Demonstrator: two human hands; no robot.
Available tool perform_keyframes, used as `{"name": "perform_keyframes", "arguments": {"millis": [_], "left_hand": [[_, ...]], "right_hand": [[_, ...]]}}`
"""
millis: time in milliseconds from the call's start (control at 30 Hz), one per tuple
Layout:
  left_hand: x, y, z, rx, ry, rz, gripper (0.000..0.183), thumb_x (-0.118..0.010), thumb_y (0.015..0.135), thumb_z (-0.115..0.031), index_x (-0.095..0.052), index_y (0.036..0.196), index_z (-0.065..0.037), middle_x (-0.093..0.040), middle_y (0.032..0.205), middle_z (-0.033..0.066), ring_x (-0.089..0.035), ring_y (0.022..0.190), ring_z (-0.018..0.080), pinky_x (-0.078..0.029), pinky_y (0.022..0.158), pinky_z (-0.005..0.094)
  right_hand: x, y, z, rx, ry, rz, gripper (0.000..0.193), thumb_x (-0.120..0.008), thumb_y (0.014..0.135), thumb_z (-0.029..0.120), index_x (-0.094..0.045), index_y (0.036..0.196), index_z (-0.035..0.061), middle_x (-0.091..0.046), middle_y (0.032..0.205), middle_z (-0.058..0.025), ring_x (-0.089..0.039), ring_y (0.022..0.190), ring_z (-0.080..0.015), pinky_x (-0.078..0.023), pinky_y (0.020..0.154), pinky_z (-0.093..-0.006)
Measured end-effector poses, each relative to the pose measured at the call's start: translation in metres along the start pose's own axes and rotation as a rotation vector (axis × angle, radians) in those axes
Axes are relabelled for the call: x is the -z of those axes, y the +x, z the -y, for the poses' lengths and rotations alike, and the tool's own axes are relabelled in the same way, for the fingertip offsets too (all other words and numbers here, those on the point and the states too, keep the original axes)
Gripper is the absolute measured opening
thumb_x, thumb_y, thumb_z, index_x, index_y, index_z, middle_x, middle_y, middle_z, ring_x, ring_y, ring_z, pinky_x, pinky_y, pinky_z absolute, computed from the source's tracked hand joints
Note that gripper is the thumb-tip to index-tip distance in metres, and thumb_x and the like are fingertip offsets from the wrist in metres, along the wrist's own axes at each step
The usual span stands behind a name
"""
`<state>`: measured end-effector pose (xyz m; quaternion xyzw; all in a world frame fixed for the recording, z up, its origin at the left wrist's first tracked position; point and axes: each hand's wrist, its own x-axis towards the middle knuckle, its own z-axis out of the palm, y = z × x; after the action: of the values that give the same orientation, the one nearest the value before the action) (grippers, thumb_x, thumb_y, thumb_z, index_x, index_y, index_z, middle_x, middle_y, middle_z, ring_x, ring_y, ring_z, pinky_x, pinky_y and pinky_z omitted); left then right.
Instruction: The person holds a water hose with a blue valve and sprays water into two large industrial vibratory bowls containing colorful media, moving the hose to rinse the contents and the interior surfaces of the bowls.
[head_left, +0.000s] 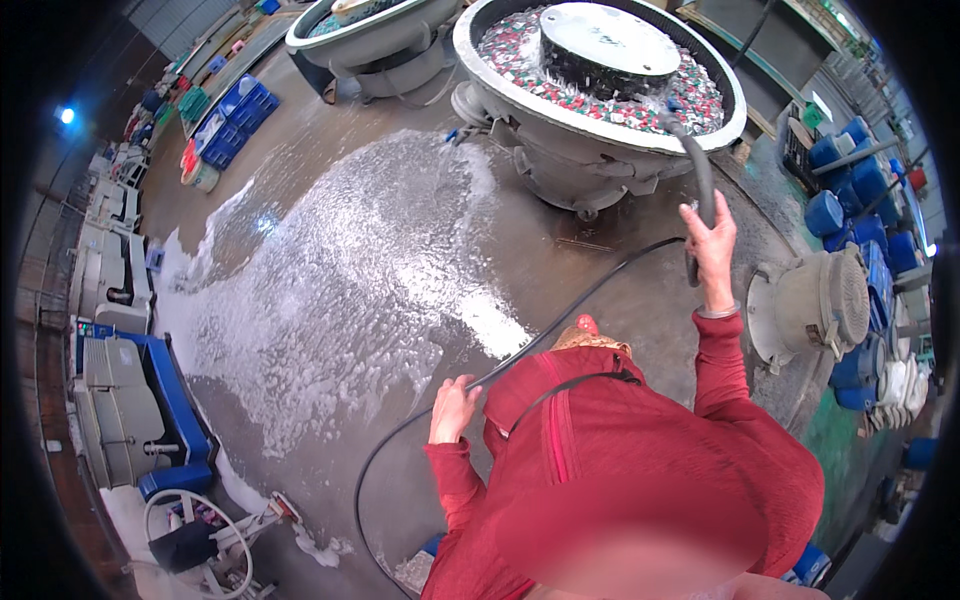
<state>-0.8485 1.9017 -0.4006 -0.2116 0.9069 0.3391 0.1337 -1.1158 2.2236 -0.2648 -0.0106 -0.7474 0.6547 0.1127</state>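
Observation:
My right hand is wrapped round a thick grey hose. The hose's far end reaches over the rim of a round vibrating tumbler tub. Inside the tub, small red, green and white pieces surround a core with a white round lid. Water splashes near the core. A thinner black hose runs from near my right hand across my front and loops down to the floor. My left hand is closed on this black hose, left of my waist.
Foamy water spreads over the floor at left. A second tub stands far left of the first. Blue crates lie farther left. Machines line the left wall. At right stand a grey motor-like drum and several blue barrels.

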Motion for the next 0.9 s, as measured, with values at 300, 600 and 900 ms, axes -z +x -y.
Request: {"name": "perform_keyframes", "arguments": {"millis": [300, 600, 900], "left_hand": [[0.027, -0.013, 0.005, 0.006, 0.047, -0.098, 0.028, -0.058, 0.082, -0.023, -0.058, 0.105, -0.008, -0.055, 0.093, 0.0196, -0.053, 0.093, 0.0355, -0.043, 0.078, 0.0421], [0.017, -0.036, 0.016, 0.074, -0.027, -0.098, 0.028, -0.059, 0.08, -0.023, -0.059, 0.103, -0.007, -0.055, 0.096, 0.0197, -0.052, 0.094, 0.0358, -0.043, 0.08, 0.0432], [0.011, -0.029, 0.017, 0.117, -0.008, -0.067, 0.028, -0.058, 0.081, -0.022, -0.058, 0.105, -0.008, -0.056, 0.098, 0.021, -0.053, 0.096, 0.0362, -0.044, 0.081, 0.0425]], "right_hand": [[-0.009, -0.008, 0.0, 0.01, 0.008, 0.117, 0.035, -0.066, 0.076, 0.007, -0.053, 0.109, 0.0065, -0.047, 0.061, 0.0052, -0.035, 0.039, -0.0012, -0.024, 0.033, -0.0179], [-0.074, -0.009, 0.042, 0.041, 0.025, 0.237, 0.039, -0.066, 0.076, 0.007, -0.052, 0.112, 0.0058, -0.044, 0.057, 0.0064, -0.034, 0.038, -0.0012, -0.023, 0.033, -0.0181], [-0.063, 0.022, 0.042, 0.104, 0.078, 0.227, 0.047, -0.066, 0.075, 0.007, -0.05, 0.12, 0.0071, -0.044, 0.056, 0.0073, -0.035, 0.038, -0.0007, -0.023, 0.033, -0.018]]}}
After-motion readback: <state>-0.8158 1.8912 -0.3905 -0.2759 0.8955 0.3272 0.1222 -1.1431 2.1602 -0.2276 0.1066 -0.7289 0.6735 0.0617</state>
